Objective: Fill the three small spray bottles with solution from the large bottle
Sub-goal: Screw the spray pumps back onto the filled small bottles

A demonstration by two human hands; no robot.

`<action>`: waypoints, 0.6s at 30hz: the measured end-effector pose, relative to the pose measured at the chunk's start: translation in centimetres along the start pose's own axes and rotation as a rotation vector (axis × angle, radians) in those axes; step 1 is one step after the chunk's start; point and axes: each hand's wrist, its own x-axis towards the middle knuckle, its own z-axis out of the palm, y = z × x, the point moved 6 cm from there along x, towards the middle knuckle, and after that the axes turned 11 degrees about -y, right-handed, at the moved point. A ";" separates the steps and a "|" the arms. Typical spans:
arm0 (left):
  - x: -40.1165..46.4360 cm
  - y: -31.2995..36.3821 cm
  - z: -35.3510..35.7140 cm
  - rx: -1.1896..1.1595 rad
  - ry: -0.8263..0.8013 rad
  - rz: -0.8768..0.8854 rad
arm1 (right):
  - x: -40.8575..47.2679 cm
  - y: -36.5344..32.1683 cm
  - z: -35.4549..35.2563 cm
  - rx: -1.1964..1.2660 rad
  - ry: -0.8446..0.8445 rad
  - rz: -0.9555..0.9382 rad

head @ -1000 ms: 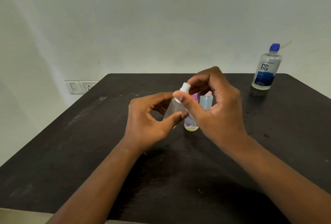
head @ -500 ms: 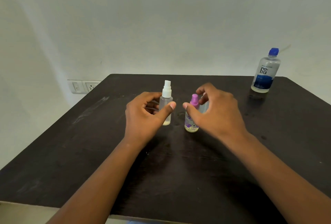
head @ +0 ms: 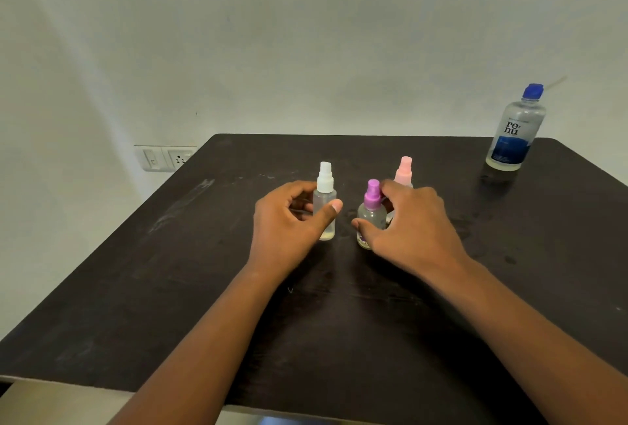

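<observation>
— Left hand (head: 289, 220)?
— Curled round the white-capped spray bottle (head: 325, 202), thumb on its front, bottle upright on the dark table (head: 136, 288).
— Right hand (head: 407, 224)?
— Closing on the purple-capped bottle (head: 371, 210); grip uncertain. The pink-capped bottle (head: 403, 171) stands just behind its fingers. The large bottle (head: 515, 132) sits well beyond, far right, capped

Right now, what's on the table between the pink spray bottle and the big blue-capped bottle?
Nothing: in the head view, only bare dark table lies between the pink spray bottle and the big bottle.
</observation>
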 end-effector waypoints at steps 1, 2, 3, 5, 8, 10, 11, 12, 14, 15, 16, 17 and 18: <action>0.0 0.0 0.0 -0.009 0.001 0.000 | -0.1 -0.2 0.1 0.014 0.021 -0.012; 0.1 -0.1 -0.2 -0.020 0.006 -0.001 | -0.1 -0.5 0.2 0.026 0.037 -0.021; 0.1 -0.2 -0.4 -0.031 0.014 -0.004 | -0.1 -0.9 0.4 0.037 0.045 -0.028; 0.3 -0.6 -0.9 -0.059 0.041 -0.030 | 0.0 -1.7 0.5 0.063 0.051 -0.044; 0.8 -1.4 -1.7 -0.069 0.056 -0.070 | 0.9 -3.2 0.2 0.099 0.051 -0.066; 1.5 -1.5 -2.6 -0.064 0.050 -0.077 | 2.3 -4.3 0.0 0.109 0.035 -0.058; 2.0 -1.4 -3.0 -0.064 0.041 -0.078 | 3.2 -4.7 0.0 0.105 0.030 -0.045; 2.6 -1.5 -3.5 -0.065 0.033 -0.085 | 4.2 -5.2 0.0 0.100 0.028 -0.030; 3.9 -1.9 -4.6 -0.053 0.024 -0.124 | 6.2 -5.9 0.2 0.116 0.021 0.001; 4.7 -2.2 -5.1 -0.039 0.026 -0.149 | 7.1 -6.3 0.4 0.138 0.020 0.005; 5.4 -2.6 -5.5 -0.023 0.029 -0.170 | 8.1 -6.7 0.6 0.156 0.025 0.002; 6.1 -3.0 -6.0 -0.001 0.033 -0.190 | 9.1 -7.2 0.8 0.164 0.031 -0.005; 6.8 -3.5 -6.3 0.027 0.035 -0.209 | 10.0 -7.4 1.1 0.165 0.032 -0.004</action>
